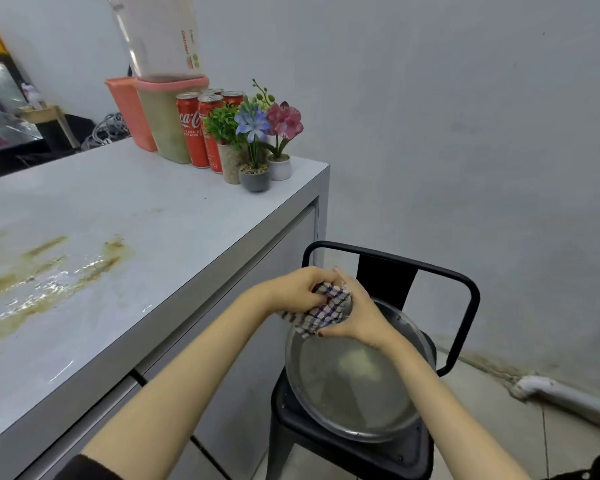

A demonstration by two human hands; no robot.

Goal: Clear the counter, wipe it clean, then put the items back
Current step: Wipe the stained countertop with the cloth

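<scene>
Counter [146, 209] first: its pale top is streaked with brown stains [49, 268] and a glossy wet film on the near-left stretch, so by my reading the wiping is not finished. Off its right end, a person stands over a black metal chair [465, 289] that carries a round metal basin [395, 433] of cloudy water. Both hands meet above the basin's far rim, and between them is a checked cloth [326, 308], bunched into a wad. The left hand [298, 289] has its fingers curled tight over the upper end. The right hand [361, 317] wraps the lower end, its thumb pinching the hanging corner. It looks like a wringing step.

To do it well, I would twist the two ends in opposite directions and keep the wad over the water, not over the chair seat or the floor. Squeeze until it only drips, since a sopping cloth would just spread that brown mess. Refold to a fresh face before going at the streaks, then work from the far edge toward the near one.

Coca-Cola cans [193, 133], small potted artificial flowers [253, 133] and a pink-lidded container [163, 126] crowd the counter's far corner, well apart from the stains. Whether the top beneath them has been wiped I cannot tell.
</scene>
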